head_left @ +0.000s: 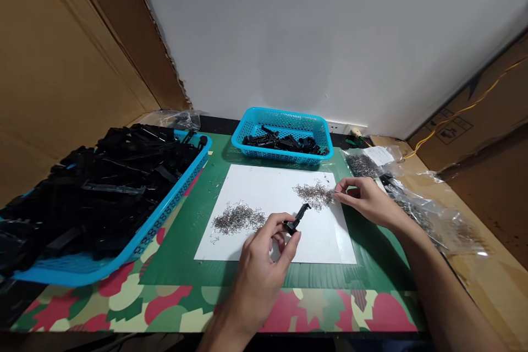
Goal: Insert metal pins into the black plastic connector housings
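Between the thumb and fingers of my left hand [270, 256] is a small black plastic part [296, 220], its narrow hooked end pointing up and to the right. My right hand [363, 198] is at the right edge of a pile of small metal springs [315, 194], thumb and forefinger pinched together. A tiny bit of metal, seemingly one spring, shows at those fingertips. A second, larger pile of springs [238, 218] lies left of my left hand. Both piles rest on a white sheet [264, 179].
A blue basket [282, 155] with black parts stands at the back. On the left, a larger blue basket [136, 250] is heaped with black parts [111, 181]. Clear bags of springs [363, 165] lie on the right, near a socket [355, 131]. Cardboard [482, 121] flanks the table.
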Tool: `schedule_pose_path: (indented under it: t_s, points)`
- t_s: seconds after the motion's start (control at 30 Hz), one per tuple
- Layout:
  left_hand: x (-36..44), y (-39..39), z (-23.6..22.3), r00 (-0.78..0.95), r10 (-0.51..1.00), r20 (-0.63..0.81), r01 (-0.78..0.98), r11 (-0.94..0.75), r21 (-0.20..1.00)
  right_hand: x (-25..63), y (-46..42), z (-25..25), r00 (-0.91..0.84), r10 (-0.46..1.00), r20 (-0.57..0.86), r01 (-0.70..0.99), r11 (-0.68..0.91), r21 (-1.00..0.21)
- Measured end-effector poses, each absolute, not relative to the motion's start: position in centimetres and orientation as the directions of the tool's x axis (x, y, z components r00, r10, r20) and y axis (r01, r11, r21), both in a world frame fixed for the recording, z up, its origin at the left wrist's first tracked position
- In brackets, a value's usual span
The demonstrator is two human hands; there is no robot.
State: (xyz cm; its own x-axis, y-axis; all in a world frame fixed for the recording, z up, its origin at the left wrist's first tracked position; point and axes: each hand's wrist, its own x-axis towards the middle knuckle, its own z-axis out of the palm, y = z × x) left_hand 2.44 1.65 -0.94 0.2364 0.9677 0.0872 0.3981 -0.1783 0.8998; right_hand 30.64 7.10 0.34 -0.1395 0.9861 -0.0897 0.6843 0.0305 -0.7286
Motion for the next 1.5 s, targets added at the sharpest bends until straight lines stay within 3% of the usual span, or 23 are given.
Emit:
schedule_pose_path:
  t_s: [0.27, 0.43, 0.6, 0.93, 1.1, 1.23, 1.5]
  points:
    - [2.4, 1.7, -0.4, 0.205, 0.972, 0.114, 0.42, -0.193, 0.887, 28.7, 6.3, 1.3, -0.225, 0.965, -0.138, 0.466, -0.018, -0.885]
    - [2.2, 1.6, -0.5, 0.204, 0.976, 0.074, 0.289, -0.132, 0.948, 26.8, 5.5, 1.7, -0.365, 0.908, -0.208, 0.338, -0.079, -0.938]
    - [2.3, 1.9, -0.5, 0.261, 0.956, 0.136, 0.341, -0.223, 0.913, 25.4, 5.0, 1.9, -0.42, 0.874, -0.244, 0.239, -0.153, -0.959]
    - [2.5, 1.7, -0.4, 0.421, 0.905, 0.067, 0.418, -0.259, 0.871, 23.9, 4.6, 1.4, -0.454, 0.873, -0.179, 0.163, -0.116, -0.98]
    - [2.6, 1.9, -0.4, 0.338, 0.936, 0.097, 0.409, -0.239, 0.88, 23.1, 4.5, 0.8, -0.374, 0.915, -0.155, 0.128, -0.114, -0.985]
    - [2.7, 2.0, -0.6, 0.289, 0.952, 0.103, 0.393, -0.216, 0.894, 22.4, 4.5, 0.4, -0.271, 0.961, -0.064, 0.14, -0.026, -0.99]
    - [2.9, 2.2, -0.8, 0.22, 0.971, 0.096, 0.396, -0.179, 0.901, 22.1, 4.5, 0.0, -0.291, 0.953, -0.083, 0.172, -0.033, -0.985]
